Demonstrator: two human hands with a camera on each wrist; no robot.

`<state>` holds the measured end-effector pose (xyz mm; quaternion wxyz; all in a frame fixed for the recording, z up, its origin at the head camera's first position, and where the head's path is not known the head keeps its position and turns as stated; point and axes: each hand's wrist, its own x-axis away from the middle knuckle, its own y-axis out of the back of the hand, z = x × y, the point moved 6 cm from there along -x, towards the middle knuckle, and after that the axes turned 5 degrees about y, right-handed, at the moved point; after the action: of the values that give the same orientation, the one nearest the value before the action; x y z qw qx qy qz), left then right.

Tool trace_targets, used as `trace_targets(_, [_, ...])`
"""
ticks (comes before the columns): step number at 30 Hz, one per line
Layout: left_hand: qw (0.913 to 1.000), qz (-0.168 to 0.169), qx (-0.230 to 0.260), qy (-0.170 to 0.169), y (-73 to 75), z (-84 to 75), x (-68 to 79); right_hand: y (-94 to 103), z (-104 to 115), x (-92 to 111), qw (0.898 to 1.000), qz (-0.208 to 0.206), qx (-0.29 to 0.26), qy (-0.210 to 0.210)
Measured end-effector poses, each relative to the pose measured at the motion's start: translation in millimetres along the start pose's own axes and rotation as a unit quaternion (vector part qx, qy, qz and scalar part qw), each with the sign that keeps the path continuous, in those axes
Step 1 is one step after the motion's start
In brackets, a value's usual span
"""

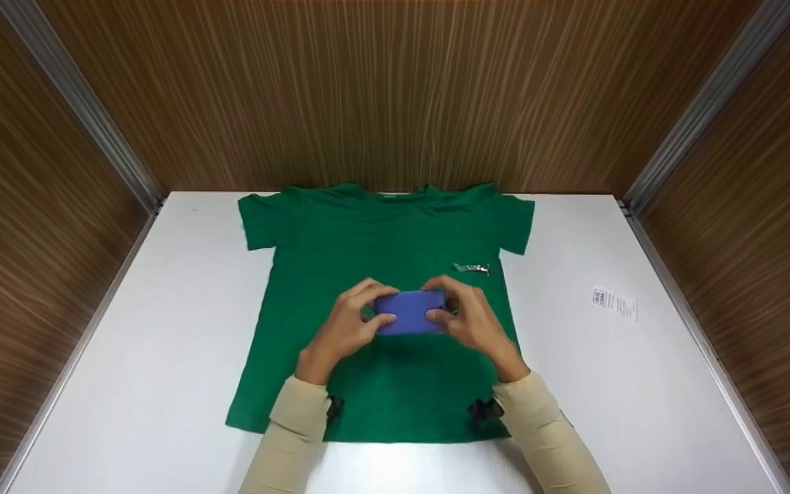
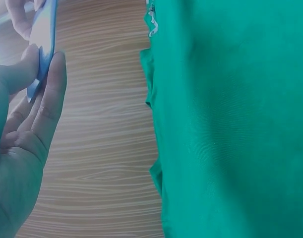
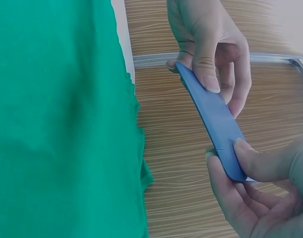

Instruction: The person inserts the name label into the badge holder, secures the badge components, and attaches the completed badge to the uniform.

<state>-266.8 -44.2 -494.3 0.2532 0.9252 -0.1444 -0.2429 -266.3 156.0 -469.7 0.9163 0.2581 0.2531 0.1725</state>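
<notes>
Over the middle of the green T-shirt (image 1: 395, 384), both hands hold up a flat blue-purple card holder (image 1: 410, 312) with rounded corners. My left hand (image 1: 347, 321) pinches its left end between thumb and fingers, thumb on the face towards me. The right hand (image 1: 470, 317) grips the right end the same way. From the right wrist view, the card holder (image 3: 211, 119) appears thin and tilted, with a short slit line near its lower end. A small clear strap with a metal clip (image 1: 472, 268) lies on the shirt's chest, beyond the right hand.
The T-shirt is spread on a white table (image 1: 127, 343), collar at the far edge. A white printed card (image 1: 614, 303) lies on the table right of the shirt. Wood-grain panels (image 1: 395, 96) enclose the back and both sides.
</notes>
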Motion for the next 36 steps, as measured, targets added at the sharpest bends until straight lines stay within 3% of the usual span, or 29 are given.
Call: trace_targets(36, [0.9998,0.010,0.015,-0.006,0.6,1.2,0.9,2.7,-2.7,0.0,0.998,0.032,-0.044,-0.032])
